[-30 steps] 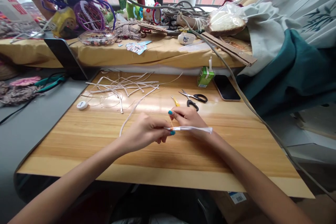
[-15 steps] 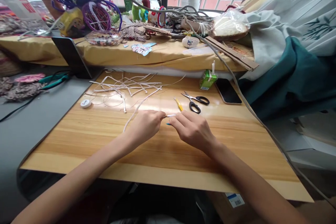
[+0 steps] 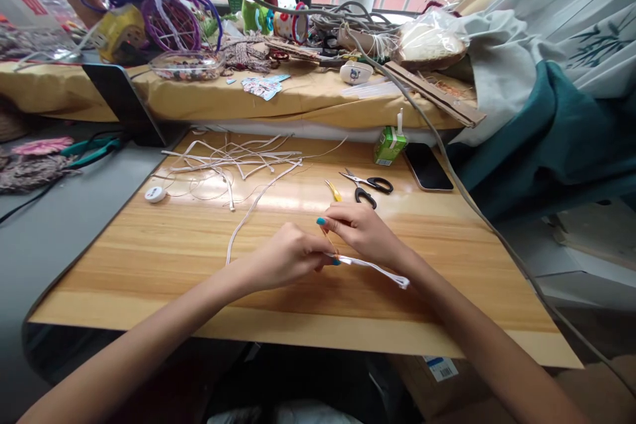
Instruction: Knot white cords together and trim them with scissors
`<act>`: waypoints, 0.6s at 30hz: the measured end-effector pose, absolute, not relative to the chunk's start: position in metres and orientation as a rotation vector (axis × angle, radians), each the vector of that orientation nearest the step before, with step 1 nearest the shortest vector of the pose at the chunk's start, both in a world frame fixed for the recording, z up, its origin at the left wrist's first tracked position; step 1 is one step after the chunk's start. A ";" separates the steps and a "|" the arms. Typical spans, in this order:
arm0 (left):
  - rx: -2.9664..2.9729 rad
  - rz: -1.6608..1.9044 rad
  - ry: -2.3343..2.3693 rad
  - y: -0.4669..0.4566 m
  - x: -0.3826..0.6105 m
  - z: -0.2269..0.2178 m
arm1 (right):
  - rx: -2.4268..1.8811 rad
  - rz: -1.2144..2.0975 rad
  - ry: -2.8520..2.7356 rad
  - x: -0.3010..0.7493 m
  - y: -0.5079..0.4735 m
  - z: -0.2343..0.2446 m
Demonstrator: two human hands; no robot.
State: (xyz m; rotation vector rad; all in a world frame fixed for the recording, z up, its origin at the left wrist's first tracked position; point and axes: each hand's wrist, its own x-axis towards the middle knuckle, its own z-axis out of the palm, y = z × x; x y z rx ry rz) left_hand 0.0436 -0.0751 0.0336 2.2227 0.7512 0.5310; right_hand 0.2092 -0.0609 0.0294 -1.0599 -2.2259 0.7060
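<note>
My left hand (image 3: 293, 256) pinches a white cord (image 3: 375, 269) whose doubled, looped end sticks out to the right beneath my right wrist. Around the cord at the left fingertips sits a small orange wrap of thread (image 3: 336, 254). From there a thin orange strand runs up to my right hand (image 3: 362, 228), which holds it pinched between thumb and finger. Just beyond the right hand lie a yellow-handled tool (image 3: 333, 190), partly hidden, and black-handled scissors (image 3: 368, 187). A long white cord (image 3: 247, 211) trails on the table from behind my left hand.
Loose white cords (image 3: 233, 158) lie tangled at the table's back left, near a small white round case (image 3: 155, 194). A green drink carton (image 3: 390, 145) and a phone (image 3: 428, 167) stand back right. A grey cable (image 3: 437, 139) crosses the right side. The ledge (image 3: 199, 98) behind is cluttered.
My hands were level and close together. Now the left is lower and slightly right, the right has drawn upward pulling thread, and the cord's looped end has come into view.
</note>
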 end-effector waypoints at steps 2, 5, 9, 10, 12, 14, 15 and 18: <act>1.997 0.566 0.803 -0.076 0.044 0.039 | -1.139 0.767 -2.133 0.206 -0.060 0.026; 1.727 0.687 0.915 -0.074 0.044 0.043 | -1.355 0.690 -2.014 0.201 -0.062 0.020; 1.694 0.797 1.085 -0.066 0.040 0.041 | -1.478 0.392 -2.173 0.195 -0.071 0.015; 1.738 0.808 1.141 -0.064 0.040 0.039 | -1.480 0.313 -2.214 0.193 -0.074 0.015; 1.878 0.828 1.261 -0.060 0.038 0.037 | -1.466 0.095 -2.272 0.190 -0.080 0.014; 2.064 0.846 1.350 -0.057 0.037 0.033 | -1.386 -0.180 -2.306 0.188 -0.083 0.014; 2.159 0.853 1.371 -0.055 0.036 0.031 | -1.304 -0.302 -2.326 0.188 -0.084 0.014; 2.429 0.840 1.335 -0.052 0.034 0.024 | -1.032 -0.530 -2.374 0.189 -0.084 0.018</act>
